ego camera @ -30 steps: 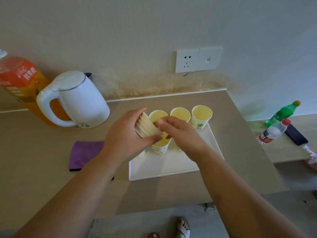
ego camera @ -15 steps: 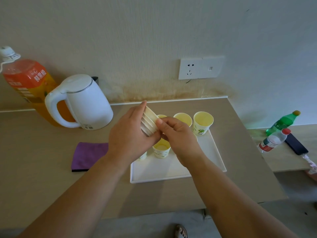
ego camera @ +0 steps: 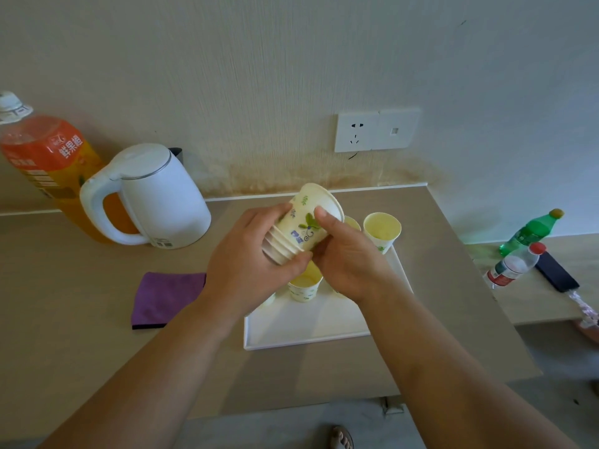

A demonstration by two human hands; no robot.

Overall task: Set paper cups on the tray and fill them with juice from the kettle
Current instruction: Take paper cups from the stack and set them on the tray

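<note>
Stack of nested floral paper cups [ego camera: 279, 251], above white rectangular tray [ego camera: 308, 330]: left hand [ego camera: 246, 270] grips its base, right hand [ego camera: 350, 260] pinches outermost cup [ego camera: 311, 218]. Step, judged: separating one; next, stand it upright on tray.

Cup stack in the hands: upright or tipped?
Tipped. The cup stack lies slanted above the tray, ridged end in the left hand, other end higher, toward the wall; the right hand grips the outer cup.

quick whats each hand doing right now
Left hand: closed, gripping the nested stack of white paper cups.
Right hand: closed, pinching the floral-printed paper cup at the stack's open end.
</note>
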